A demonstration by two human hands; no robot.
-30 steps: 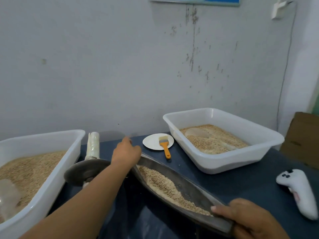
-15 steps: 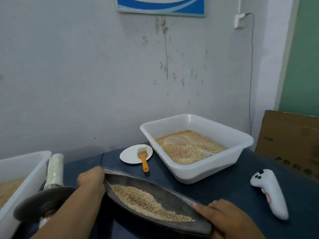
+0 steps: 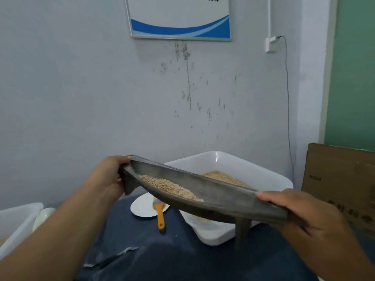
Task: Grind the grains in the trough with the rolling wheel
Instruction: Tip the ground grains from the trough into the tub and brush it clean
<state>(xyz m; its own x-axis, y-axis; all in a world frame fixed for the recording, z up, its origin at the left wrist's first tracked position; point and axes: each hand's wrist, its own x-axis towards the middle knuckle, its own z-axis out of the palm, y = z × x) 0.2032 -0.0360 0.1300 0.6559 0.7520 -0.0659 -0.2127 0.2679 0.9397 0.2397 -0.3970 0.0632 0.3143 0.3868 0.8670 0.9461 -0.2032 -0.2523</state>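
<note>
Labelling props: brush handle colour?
Orange, on the brush lying partly on the white plate; head view.

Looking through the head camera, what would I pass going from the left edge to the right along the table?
White tub → left hand → white plate → orange brush → trough, held up in both hands → right hand → cardboard box.
</note>
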